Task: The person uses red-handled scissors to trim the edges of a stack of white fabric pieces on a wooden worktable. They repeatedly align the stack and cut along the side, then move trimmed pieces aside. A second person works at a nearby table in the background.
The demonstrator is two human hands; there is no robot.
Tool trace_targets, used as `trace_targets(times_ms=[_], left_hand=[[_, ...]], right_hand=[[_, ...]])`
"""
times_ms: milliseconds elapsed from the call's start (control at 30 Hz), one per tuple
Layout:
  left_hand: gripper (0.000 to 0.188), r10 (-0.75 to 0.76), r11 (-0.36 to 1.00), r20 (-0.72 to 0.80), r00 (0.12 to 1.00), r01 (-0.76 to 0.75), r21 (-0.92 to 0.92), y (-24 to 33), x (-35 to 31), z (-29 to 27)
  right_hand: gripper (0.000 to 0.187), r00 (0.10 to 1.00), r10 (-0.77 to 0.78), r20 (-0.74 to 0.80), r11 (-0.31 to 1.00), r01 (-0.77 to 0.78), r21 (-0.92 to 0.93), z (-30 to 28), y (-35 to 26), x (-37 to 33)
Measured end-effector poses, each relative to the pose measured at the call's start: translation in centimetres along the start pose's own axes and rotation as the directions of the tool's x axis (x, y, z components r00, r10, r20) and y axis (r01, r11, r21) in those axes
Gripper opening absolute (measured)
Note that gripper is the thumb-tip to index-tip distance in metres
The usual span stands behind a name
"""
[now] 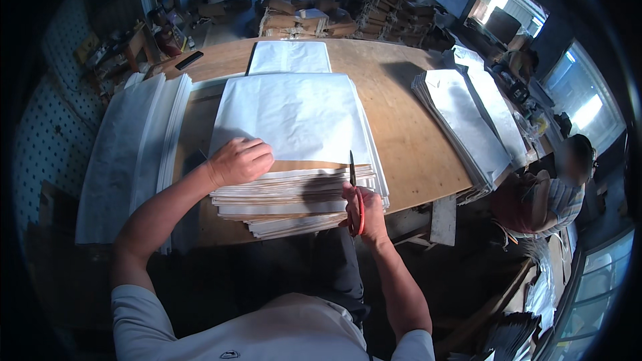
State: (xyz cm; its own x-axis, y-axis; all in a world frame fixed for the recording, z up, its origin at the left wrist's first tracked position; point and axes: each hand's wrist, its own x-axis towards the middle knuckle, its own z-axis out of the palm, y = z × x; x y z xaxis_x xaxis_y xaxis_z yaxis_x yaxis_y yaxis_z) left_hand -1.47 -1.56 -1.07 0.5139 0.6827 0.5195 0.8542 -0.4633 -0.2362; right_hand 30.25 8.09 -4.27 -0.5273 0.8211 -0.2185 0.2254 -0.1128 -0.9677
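A tall stack of large white paper sheets with brown layers, possibly sacks (294,113), lies in front of me. Its near ends are stepped in layers. At the near left part of the top sheet rests my left hand (242,159), fingers curled in and closed. Whether a paper edge is pinched under them is hidden. My right hand (369,217) grips a pair of scissors (361,208) with red handles at the stack's near right corner. The dark blades point away from me, over the right edge of the top sheet.
The stack lies on a wooden table (414,154). More white paper piles stand at its left (127,154) and right (461,113), and another (291,57) behind. A dark flat object (189,60) lies far left. A seated person (542,200) is at the right; brown bundles (321,13) fill the back.
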Motion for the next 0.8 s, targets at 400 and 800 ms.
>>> trace_targets(times_ms=[400,800], left_hand=[[0.020,-0.124,0.925,0.320,0.939,0.225,-0.305,-2.1,2.4,-2.9],[0.008,-0.059,0.911,0.596,0.800,0.287,-0.295,-3.0,4.9,-1.7]], right_hand=[[0.046,0.983,-0.066,0.170,0.997,0.059,0.046,6.9,2.2,-7.7],[0.056,0.943,-0.182,0.277,0.981,0.193,-0.014,21.8,-0.2,-3.4]])
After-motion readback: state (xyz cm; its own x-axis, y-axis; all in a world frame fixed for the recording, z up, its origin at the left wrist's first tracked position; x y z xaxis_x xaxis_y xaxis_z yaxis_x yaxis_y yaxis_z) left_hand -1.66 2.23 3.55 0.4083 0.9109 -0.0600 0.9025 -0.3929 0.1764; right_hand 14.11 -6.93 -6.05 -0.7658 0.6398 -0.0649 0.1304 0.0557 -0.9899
